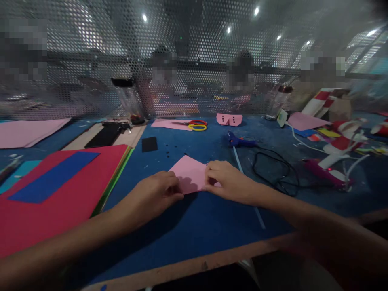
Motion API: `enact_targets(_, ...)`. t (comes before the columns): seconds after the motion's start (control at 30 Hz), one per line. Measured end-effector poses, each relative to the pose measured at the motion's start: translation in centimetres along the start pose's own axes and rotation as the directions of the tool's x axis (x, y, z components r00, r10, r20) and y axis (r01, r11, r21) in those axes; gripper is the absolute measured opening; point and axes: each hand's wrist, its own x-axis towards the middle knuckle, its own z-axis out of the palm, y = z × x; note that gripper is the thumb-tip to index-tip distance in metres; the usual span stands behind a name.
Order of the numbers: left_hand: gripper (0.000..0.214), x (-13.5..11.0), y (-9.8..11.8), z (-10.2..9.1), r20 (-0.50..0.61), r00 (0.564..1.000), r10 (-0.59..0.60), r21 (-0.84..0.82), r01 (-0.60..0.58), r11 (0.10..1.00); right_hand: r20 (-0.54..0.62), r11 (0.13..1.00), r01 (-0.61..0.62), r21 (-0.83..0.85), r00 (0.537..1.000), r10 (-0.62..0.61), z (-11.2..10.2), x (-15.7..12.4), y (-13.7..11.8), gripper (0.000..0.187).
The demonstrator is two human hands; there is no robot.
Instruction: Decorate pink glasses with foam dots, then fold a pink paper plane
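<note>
— Well, start at the pink paper (190, 173); where does it lie?

— Flat on the blue work table (194, 226), near its front edge, one corner pointing away from the person; it looks folded, a crease running along the near side, though the hands hide most of that edge.

— And the hands?

— The left hand (154, 197) is curled nearly closed, fingertips pressed down on the paper's near left edge; the right hand (226, 181) is also curled, fingers pinching or pressing the right corner; neither lifts the sheet, both pin it to the table.

— How would one do this pressing well?

— I'd judge: keep the edges lined up under one hand while the other runs along the fold; press flat against the table, not in the air; go slowly at the corner, since a slip there would skew the crease.

— What lies around?

— Just right of the right hand, a blue glue gun (239, 141) with its black cord (273, 173) looping close by; behind, red and yellow scissors (194, 124) on another pink sheet, and a folded pink piece (229, 119) with dark dots; to the left, a stack of red card (60, 198) with a blue strip (53, 176) on top; a small black square (149, 144) lies between.
</note>
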Motion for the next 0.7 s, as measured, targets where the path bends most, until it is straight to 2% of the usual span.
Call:
enact_targets(0.2, 0.022, -0.19, -0.6, 1.16, -0.106, 0.994, 0.029, 0.023, -0.027, 0.999, -0.003, 1.0, 0.005, 0.019, 1.0, -0.005, 0.05, 0.01, 0.14, 0.016)
enact_targets(0.5, 0.019, -0.04, -0.26, 1.15, -0.093, 0.996, 0.007, -0.059, -0.012, 0.998, -0.028, 0.995, 0.08, 0.051, 0.996, -0.079, 0.72, 0.31, -0.59, 0.013)
enact_targets(0.7, 0.02, -0.02, -0.31, 1.18, -0.081, 0.997, -0.008, -0.055, 0.004, 0.998, -0.018, 0.999, 0.051, 0.003, 0.999, -0.051, 0.52, 0.38, -0.6, 0.017)
